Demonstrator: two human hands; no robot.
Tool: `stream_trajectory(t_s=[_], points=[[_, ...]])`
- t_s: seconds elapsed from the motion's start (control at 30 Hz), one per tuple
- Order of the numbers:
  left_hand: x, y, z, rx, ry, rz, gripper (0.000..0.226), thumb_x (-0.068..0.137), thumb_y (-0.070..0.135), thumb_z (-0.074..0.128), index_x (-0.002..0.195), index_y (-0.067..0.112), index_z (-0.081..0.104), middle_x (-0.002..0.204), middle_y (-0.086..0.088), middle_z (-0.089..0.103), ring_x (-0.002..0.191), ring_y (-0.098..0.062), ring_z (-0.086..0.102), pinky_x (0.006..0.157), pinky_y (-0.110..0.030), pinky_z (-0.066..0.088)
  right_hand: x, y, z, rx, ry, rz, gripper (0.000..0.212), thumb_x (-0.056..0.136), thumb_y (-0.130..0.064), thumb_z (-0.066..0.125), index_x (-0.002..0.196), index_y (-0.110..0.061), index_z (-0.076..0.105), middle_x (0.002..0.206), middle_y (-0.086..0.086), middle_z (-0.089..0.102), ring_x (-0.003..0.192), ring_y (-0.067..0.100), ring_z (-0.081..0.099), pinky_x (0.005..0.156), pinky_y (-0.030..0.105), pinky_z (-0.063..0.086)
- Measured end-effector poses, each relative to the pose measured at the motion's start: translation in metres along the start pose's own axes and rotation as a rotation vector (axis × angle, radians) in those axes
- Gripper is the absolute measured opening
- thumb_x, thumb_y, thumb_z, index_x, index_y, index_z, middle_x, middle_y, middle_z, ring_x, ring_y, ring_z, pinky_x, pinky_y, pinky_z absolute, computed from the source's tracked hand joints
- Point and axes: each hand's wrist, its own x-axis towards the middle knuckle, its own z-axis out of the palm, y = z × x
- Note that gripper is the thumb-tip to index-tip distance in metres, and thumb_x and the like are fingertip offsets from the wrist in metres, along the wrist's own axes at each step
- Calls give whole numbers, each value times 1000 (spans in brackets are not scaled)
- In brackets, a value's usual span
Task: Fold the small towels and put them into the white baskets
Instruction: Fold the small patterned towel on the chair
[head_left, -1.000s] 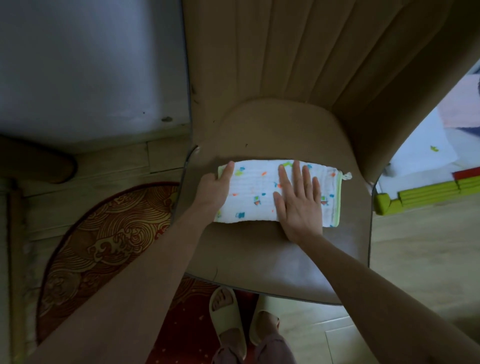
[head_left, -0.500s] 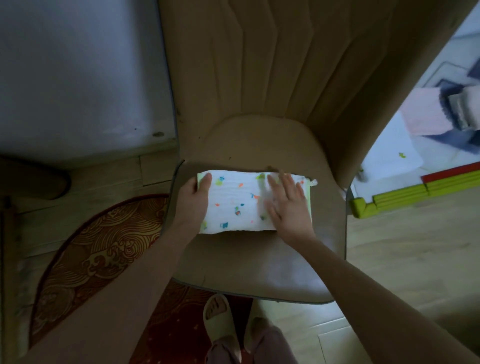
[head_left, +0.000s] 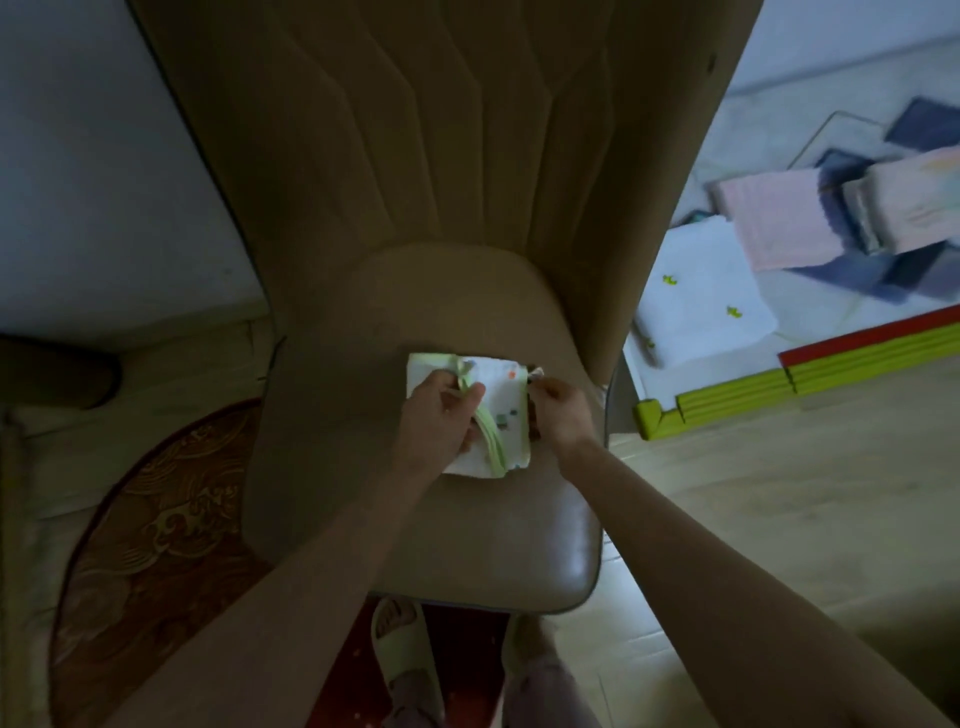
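1. Head view: we see the towel (head_left: 498, 410) lying folded over on the chair (head_left: 467, 291) seat, white with small coloured specks and a pale green hem.
2. Our left hand (head_left: 441, 415) lies on the towel's left half, and its fingers pinch the green hem, which runs across the top layer.
3. Our right hand (head_left: 558, 410) is at the towel's right edge, fingers curled and gripping that edge near the small corner loop.
4. We can read no brand, label or writing on the towel or anywhere else.
5. To the right, on a pale mat (head_left: 831, 104), lie a white cloth (head_left: 706, 291) with green marks and a pink cloth (head_left: 779, 218).
6. A red rug (head_left: 156, 519) lies left of the chair, and a slipper (head_left: 405, 644) shows below the seat.
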Motion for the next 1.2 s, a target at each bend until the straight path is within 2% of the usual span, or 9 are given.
stream_trajectory(t_s=[0.2,0.27,0.37,0.47,0.57,0.77,0.93,1.07,1.2], points=[[6,22,26,-12,-51,-94,30,95,35,56,108,8,61,77,-5,71,60,-16,64,58,-30,54,10,-2,-14,267,-169,195,35,99,-37,46,83,-18,70,69,-2,73,76,18,69,61,26,53],[7,21,17,269,18,46,30,100,33,46,110,11,63,88,-4,72,77,-19,65,73,-34,54,8,-5,-12,247,-169,199,36,99,-41,44,89,-16,70,77,2,73,81,20,68,68,29,54],[11,12,-9,547,329,308,27,100,26,45,118,15,61,116,-6,63,108,-22,53,93,-28,38,3,-9,-7,29,-182,68,30,94,-51,49,93,-24,63,93,2,68,94,25,64,82,38,53],[29,2,-31,415,145,131,40,101,27,44,138,11,47,138,-11,47,127,-24,43,106,-31,31,-5,-19,4,-157,-126,-58,49,85,-50,64,118,-17,49,114,4,64,102,26,62,86,39,52],[40,-7,-40,451,-105,72,44,101,33,43,140,14,43,136,-10,46,123,-22,47,100,-28,35,-6,-23,18,-328,-19,-128,69,82,-47,69,130,-14,33,127,9,52,110,32,57,88,42,50],[51,-18,-53,439,-270,118,39,90,30,65,124,12,57,116,-3,51,101,-11,49,84,-22,37,7,-31,33,-403,-46,13,83,79,-48,72,139,-9,30,126,10,56,116,31,55,94,40,48],[42,-12,-72,345,-449,148,44,79,29,77,120,18,63,104,10,61,87,6,56,70,-7,42,-1,-46,5,-205,-264,-21,35,70,-35,83,98,-21,67,79,-6,72,75,12,69,56,20,49],[10,41,-106,338,-608,273,27,80,24,77,106,19,67,94,15,64,78,10,60,67,-8,44,-57,-86,-26,-122,-406,-190,29,73,-27,83,97,-17,70,85,-2,75,76,10,71,63,20,54],[-44,119,-154,395,-530,445,21,78,34,78,92,23,67,96,8,60,86,-5,58,70,-14,44,-134,-143,-61,-75,-458,-283,16,77,-20,80,90,-28,74,98,2,75,93,15,70,83,28,55]])
